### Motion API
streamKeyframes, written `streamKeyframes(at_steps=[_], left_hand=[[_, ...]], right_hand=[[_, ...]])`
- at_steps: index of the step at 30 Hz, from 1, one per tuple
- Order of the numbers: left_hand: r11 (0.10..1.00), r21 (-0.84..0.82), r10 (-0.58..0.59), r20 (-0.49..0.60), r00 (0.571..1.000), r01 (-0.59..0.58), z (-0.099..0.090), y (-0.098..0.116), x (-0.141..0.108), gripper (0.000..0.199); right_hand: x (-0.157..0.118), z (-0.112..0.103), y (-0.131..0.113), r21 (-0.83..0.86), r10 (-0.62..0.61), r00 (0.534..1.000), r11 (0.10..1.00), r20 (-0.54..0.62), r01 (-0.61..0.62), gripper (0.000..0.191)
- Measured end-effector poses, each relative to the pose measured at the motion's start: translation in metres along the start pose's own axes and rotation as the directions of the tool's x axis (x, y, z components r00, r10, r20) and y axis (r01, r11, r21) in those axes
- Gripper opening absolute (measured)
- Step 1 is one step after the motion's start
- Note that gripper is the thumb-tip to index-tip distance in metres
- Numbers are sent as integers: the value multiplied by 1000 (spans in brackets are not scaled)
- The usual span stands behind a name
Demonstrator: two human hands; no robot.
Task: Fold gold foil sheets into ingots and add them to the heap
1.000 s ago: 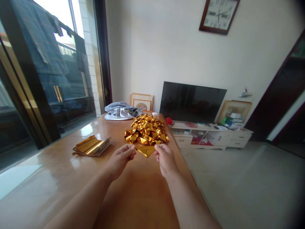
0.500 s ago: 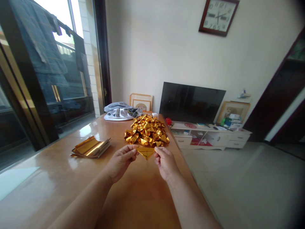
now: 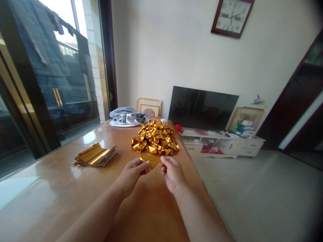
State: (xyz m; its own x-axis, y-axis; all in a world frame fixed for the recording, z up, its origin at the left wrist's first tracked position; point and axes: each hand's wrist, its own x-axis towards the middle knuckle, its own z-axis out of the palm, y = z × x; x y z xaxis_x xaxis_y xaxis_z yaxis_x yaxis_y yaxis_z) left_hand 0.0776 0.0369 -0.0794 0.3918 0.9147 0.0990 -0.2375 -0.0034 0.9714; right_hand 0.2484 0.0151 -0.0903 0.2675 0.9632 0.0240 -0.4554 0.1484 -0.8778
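A gold foil paper (image 3: 154, 162), folded into a triangle with its point downward, is stretched between my two hands. My left hand (image 3: 135, 171) pinches its left side, thumb on top. My right hand (image 3: 173, 171) grips the right corner between thumb and fingertips. Just beyond my hands a heap of folded gold foil pieces (image 3: 156, 136) is piled on the wooden table (image 3: 101, 195). To the left lies a stack of flat gold foil sheets (image 3: 94, 155), curling at the edges.
Bundled grey-blue cloth (image 3: 126, 117) sits at the table's far end, near leaning picture frames (image 3: 149, 107). Past the table's right edge stand a low white cabinet (image 3: 224, 144) and a dark television (image 3: 202, 109). A glass door (image 3: 63, 77) is on the left.
My left hand has shifted its grip inward, its thumb now lying over more of the folded foil. The foil and my right hand have moved slightly left.
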Motion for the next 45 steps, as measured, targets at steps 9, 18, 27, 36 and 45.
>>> streamKeyframes(at_steps=[9, 18, 27, 36, 45], left_hand=[[990, 138, -5, 13, 1000, 3, -1, 6, 0, 24], [969, 246, -11, 116, 993, -18, 4, 14, -5, 20], [992, 98, 82, -71, 994, -74, 6, 16, -6, 28], [961, 211, 233, -278, 932, -177, 2, 6, 1, 29], [950, 283, 212, -282, 936, -130, 0, 3, 1, 30]], right_hand=[[-6, -1, -14, -305, -128, 992, 945, -19, 116, 34], [-17, 3, -19, -497, -102, 956, 836, 274, 232, 22], [-20, 7, -19, -374, -20, 976, 922, 219, 103, 23], [-18, 8, -11, -538, -224, 951, 786, 211, 304, 22], [-18, 9, -1, -542, -322, 918, 741, 232, 397, 13]])
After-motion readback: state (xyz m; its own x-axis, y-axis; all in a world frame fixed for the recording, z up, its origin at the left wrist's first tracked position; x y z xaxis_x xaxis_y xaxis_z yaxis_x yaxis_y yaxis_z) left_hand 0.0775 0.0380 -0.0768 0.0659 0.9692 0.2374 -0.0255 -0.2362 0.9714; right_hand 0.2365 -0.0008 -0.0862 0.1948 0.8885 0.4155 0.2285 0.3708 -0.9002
